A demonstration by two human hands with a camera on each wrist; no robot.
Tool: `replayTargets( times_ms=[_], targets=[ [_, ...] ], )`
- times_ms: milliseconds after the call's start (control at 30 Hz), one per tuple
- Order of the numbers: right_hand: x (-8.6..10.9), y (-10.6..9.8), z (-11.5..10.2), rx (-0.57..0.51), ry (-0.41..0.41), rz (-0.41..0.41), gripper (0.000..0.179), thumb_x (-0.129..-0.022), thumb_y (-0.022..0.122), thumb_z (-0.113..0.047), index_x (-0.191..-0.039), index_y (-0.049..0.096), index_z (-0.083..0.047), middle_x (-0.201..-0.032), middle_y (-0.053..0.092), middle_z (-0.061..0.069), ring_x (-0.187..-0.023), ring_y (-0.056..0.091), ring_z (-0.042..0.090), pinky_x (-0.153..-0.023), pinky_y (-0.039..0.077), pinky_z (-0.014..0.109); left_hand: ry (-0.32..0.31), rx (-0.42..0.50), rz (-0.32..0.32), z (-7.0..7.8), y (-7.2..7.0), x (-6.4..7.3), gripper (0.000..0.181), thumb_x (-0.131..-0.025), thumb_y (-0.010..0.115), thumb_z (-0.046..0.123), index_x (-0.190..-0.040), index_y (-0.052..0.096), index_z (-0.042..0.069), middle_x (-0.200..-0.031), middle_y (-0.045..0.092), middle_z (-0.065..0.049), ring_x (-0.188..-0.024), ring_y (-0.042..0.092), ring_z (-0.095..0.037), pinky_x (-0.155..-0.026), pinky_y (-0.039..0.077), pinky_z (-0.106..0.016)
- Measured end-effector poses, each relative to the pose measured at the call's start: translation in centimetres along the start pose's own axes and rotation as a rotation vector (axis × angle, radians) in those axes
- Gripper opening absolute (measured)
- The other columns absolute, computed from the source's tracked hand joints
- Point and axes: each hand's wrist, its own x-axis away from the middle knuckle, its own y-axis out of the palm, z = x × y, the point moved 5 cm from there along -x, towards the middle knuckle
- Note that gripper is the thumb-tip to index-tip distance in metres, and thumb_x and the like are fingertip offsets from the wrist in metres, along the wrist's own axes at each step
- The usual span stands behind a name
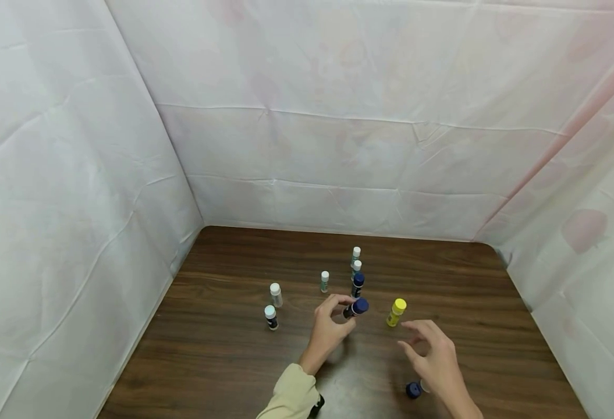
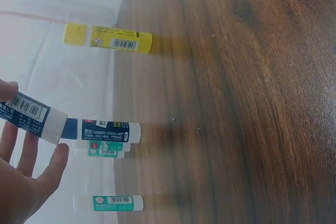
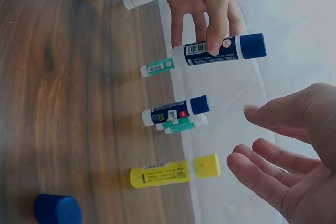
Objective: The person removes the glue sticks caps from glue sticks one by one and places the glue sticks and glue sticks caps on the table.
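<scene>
My left hand [image 1: 330,327] grips a navy glue stick [image 3: 212,52] between thumb and fingers, above the table, its blue cap towards the right in the head view. My right hand [image 1: 435,356] hovers with thumb and fingers apart and nothing between them. Just beyond its fingertips stands a yellow glue stick [image 1: 396,313] with a yellow cap. Another navy glue stick [image 1: 357,285] stands upright right behind the held one. Below my right hand a dark blue cap [image 1: 414,390] lies on the table, beside a whitish thing [image 1: 425,386] mostly hidden by the hand.
Small green-labelled glue sticks with white caps stand towards the back, one [image 1: 325,281] apart from two in a line [image 1: 356,256]. At the left are a white glue stick [image 1: 276,295] and a navy one with a white cap [image 1: 271,318]. White curtains [image 1: 307,145] enclose the wooden table [image 1: 223,361].
</scene>
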Motion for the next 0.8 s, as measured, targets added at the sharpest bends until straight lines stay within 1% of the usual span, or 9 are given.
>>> replayTargets(
  times_ms=[100,267,333,400,467,533,600,667,800],
  targets=[
    [-0.4,0.0,-0.5,-0.014,-0.017,0.002,0.046,-0.060,0.083,0.008,-0.098,0.067,-0.013,-0.095,0.061,-0.001,-0.069,0.061,0.014,-0.053,0.050,0.025,0.019,-0.015,0.001,0.5,-0.2,0.0,0.036,-0.067,0.069,-0.013,-0.099,0.066,0.004,-0.095,0.066,-0.011,-0.086,0.063,-0.032,-0.069,0.053,-0.050],
    [-0.9,0.1,-1.2,-0.036,-0.041,0.009,0.047,-0.060,0.084,0.008,-0.098,0.067,-0.013,-0.095,0.060,-0.003,-0.069,0.061,0.014,-0.048,0.049,0.022,0.036,-0.045,-0.001,1.0,-0.5,0.1,0.036,-0.066,0.070,-0.013,-0.097,0.067,0.006,-0.094,0.066,-0.011,-0.082,0.062,-0.029,-0.069,0.052,-0.045],
    [-1.1,0.1,-1.4,-0.038,-0.048,0.010,0.047,-0.060,0.084,0.008,-0.098,0.067,-0.013,-0.095,0.060,-0.005,-0.069,0.061,0.013,-0.048,0.048,0.021,0.046,-0.057,0.000,0.5,-0.4,0.2,0.037,-0.066,0.071,-0.012,-0.097,0.067,0.009,-0.094,0.066,-0.007,-0.082,0.062,-0.026,-0.069,0.052,-0.043],
    [-1.4,0.2,-1.7,-0.044,-0.051,0.007,0.047,-0.060,0.084,0.008,-0.099,0.067,-0.013,-0.094,0.059,-0.006,-0.069,0.061,0.013,-0.048,0.048,0.022,0.042,-0.066,-0.006,-0.6,-0.3,0.3,0.039,-0.066,0.072,-0.008,-0.097,0.067,0.014,-0.095,0.066,-0.001,-0.084,0.061,-0.019,-0.071,0.051,-0.042],
    [-1.6,0.3,-1.9,-0.048,-0.048,0.002,0.047,-0.060,0.084,0.008,-0.098,0.067,-0.013,-0.094,0.059,-0.006,-0.070,0.060,0.010,-0.048,0.048,0.023,0.037,-0.073,-0.017,-1.6,-0.2,0.5,0.040,-0.067,0.073,-0.005,-0.098,0.067,0.019,-0.096,0.065,0.005,-0.085,0.060,-0.014,-0.072,0.051,-0.043],
    [-1.8,0.4,-2.2,-0.058,-0.041,-0.005,0.046,-0.061,0.083,0.008,-0.098,0.067,-0.013,-0.092,0.058,-0.007,-0.070,0.059,0.010,-0.048,0.049,0.023,0.035,-0.082,-0.026,-2.3,-0.2,0.6,0.040,-0.068,0.074,-0.001,-0.100,0.066,0.023,-0.098,0.063,0.010,-0.087,0.058,-0.010,-0.073,0.051,-0.041],
    [-2.0,0.5,-2.4,-0.071,-0.039,-0.011,0.046,-0.061,0.083,0.008,-0.099,0.067,-0.013,-0.092,0.058,-0.007,-0.070,0.059,0.010,-0.048,0.050,0.023,0.033,-0.079,-0.031,-2.5,-0.3,0.7,0.041,-0.068,0.074,-0.001,-0.100,0.066,0.024,-0.098,0.063,0.011,-0.087,0.058,-0.010,-0.073,0.050,-0.042],
    [-2.2,0.7,-2.7,-0.086,-0.043,-0.015,0.046,-0.061,0.083,0.008,-0.099,0.067,-0.013,-0.091,0.057,-0.008,-0.070,0.060,0.011,-0.047,0.049,0.021,0.060,-0.086,-0.021,-2.3,-0.4,0.7,0.041,-0.067,0.074,-0.002,-0.100,0.067,0.023,-0.098,0.063,0.009,-0.087,0.058,-0.011,-0.072,0.050,-0.041],
    [-2.6,0.9,-3.3,-0.118,-0.076,-0.017,0.048,-0.061,0.083,0.009,-0.101,0.067,-0.014,-0.090,0.056,-0.008,-0.070,0.061,0.014,-0.047,0.048,0.019,0.087,-0.091,-0.022,-1.9,-0.6,0.8,0.041,-0.067,0.074,-0.002,-0.100,0.067,0.021,-0.098,0.064,0.007,-0.087,0.058,-0.013,-0.071,0.050,-0.041]
  ],
)
